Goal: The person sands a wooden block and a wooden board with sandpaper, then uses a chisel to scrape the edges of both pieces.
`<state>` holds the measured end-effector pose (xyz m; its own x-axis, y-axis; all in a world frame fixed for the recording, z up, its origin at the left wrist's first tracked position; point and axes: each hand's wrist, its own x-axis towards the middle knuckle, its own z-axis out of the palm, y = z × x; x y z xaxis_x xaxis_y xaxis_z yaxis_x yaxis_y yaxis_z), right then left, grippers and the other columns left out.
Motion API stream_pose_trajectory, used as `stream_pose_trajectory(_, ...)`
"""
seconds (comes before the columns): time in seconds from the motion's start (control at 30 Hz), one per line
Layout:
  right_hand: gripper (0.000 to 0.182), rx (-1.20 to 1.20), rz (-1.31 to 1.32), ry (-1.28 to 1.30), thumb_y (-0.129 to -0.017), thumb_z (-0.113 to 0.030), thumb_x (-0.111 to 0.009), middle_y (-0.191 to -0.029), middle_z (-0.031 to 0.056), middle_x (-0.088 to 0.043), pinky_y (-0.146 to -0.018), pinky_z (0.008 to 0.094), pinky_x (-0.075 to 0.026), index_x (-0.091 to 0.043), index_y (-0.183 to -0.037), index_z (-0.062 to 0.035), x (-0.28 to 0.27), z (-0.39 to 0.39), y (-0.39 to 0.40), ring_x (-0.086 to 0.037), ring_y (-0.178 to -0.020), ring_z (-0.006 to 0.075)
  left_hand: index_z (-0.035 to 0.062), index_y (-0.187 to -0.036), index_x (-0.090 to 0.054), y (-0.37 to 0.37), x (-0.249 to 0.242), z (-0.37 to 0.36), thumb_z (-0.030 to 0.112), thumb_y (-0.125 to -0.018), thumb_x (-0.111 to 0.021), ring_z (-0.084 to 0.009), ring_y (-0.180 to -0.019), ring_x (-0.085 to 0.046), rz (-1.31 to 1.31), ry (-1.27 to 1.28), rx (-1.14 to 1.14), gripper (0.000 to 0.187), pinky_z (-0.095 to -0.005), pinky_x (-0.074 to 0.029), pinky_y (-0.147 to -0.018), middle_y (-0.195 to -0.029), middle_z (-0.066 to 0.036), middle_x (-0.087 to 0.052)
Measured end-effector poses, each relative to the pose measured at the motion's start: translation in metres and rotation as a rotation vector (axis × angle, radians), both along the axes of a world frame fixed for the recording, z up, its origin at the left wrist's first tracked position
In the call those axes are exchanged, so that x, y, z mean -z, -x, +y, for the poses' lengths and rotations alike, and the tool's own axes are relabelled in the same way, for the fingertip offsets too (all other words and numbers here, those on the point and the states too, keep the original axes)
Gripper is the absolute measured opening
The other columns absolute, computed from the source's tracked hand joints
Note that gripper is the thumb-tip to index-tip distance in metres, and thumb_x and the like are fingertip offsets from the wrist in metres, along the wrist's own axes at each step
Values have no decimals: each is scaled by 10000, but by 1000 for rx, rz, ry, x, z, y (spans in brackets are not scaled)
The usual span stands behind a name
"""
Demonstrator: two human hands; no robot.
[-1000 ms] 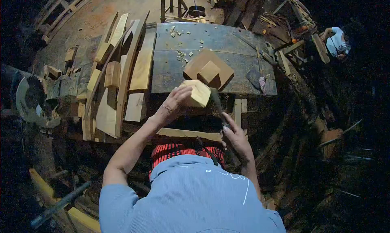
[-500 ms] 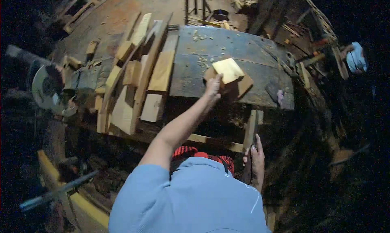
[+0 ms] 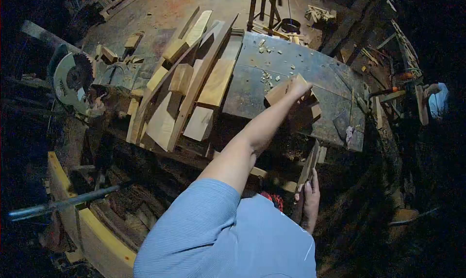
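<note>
On the worktable, my left hand (image 3: 299,88) is closed on a pale wooden block (image 3: 302,79), whose top edge shows past my fingers. Right beside it lies a brown wooden piece (image 3: 277,92), with more brown wood (image 3: 316,111) to the right of my wrist. Near my body, below the table edge, my right hand (image 3: 310,198) is wrapped round a long, narrow dark piece (image 3: 307,170) that slants up to the right. Its lower part is in shadow.
Several boards (image 3: 206,79) lie at the left of the worktable (image 3: 252,103). Farther left stands a circular saw (image 3: 70,79). Wood shavings (image 3: 266,77) dot the tabletop. A blue bar (image 3: 65,203) crosses the lower left. A person's blue sleeve (image 3: 438,101) shows at far right.
The view has shifted, moving the table and boards rightward in it. My left hand has turned over the pale block, which now appears tilted and mostly covered. My right hand keeps its grip.
</note>
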<state>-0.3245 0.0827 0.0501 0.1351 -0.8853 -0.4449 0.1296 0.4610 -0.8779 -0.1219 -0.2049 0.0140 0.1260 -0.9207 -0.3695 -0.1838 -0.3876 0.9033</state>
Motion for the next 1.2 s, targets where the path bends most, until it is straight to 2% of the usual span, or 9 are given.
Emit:
stream_pose_trajectory(0.1,584,24,76,-53,-904,-289,-509,-668,24,-488,-422,223,-400,-227,-1398,-157,-15,3,-4,-460,-488,88,-8,-1111,-502,4,57,-42,341,-630,-664,-411,-1155,-419,-254,-21,125,615,-471,-341,-970,-1206,-252,-467)
stream_pose_trajectory(0.33,589,38,12,-79,-904,-293,-510,-674,26,-490,-424,221,-400,-221,-1400,-161,-1,8,-4,-466,-488,93,-43,-1181,-407,-6,52,-29,351,-656,-677,-422,-1153,-417,-227,-55,29,710,-460,-334,-981,-1202,-304,-445)
stream_pose_trajectory(0.43,593,-11,75,-85,-904,-299,-510,-685,28,-490,-429,219,-399,-217,-1402,-161,-8,4,-10,-461,-484,94,-61,-1199,-363,-12,35,-16,379,-655,-690,-429,-1153,-413,-213,-37,130,773,-436,-356,-971,-1197,-319,-440)
stream_pose_trajectory(0.5,579,-55,66,-26,-908,-278,-504,-695,27,-488,-436,214,-395,-225,-1400,-156,-4,-1,-12,-455,-488,92,-75,-1102,-483,-16,26,-3,423,-657,-692,-410,-973,-556,-347,172,101,700,-442,-449,-850,-1007,-276,-580)
stream_pose_trajectory(0.73,541,-57,96,-49,-905,-244,-487,-688,22,-486,-445,218,-389,-268,-1386,-126,-12,-4,-23,-460,-507,89,-44,-1223,-423,-20,73,-23,453,-664,-711,-397,-941,-565,-517,502,164,802,-434,-451,-836,-1025,-276,-571)
stream_pose_trajectory(0.83,540,-55,99,-33,-901,-236,-494,-689,20,-487,-453,221,-397,-275,-1384,-135,-11,0,-21,-460,-507,90,-35,-1228,-436,-15,68,-25,492,-665,-707,-383,-984,-546,-385,368,195,817,-416,-440,-861,-1055,-274,-556)
stream_pose_trajectory(0.87,538,-45,110,-59,-900,-229,-499,-693,25,-489,-461,223,-402,-279,-1383,-150,-17,0,-22,-460,-507,93,-14,-1219,-461,-17,62,-20,535,-662,-698,-376,-1051,-503,-185,281,190,817,-405,-416,-900,-1085,-256,-537)
stream_pose_trajectory(0.97,533,3,115,-64,-904,-224,-494,-696,31,-489,-463,225,-406,-274,-1385,-158,-11,6,-18,-459,-505,95,19,-1227,-471,-14,35,-6,528,-656,-707,-356,-1076,-473,-400,250,249,800,-410,-391,-924,-1080,-219,-532)
stream_pose_trajectory(1.2,538,15,98,-65,-910,-248,-487,-700,28,-483,-446,229,-413,-255,-1391,-176,3,13,-5,-469,-501,100,83,-1003,-566,18,109,-32,367,-538,-810,-319,-1015,-421,-178,799,129,597,-403,-391,-862,-1009,-166,-483)
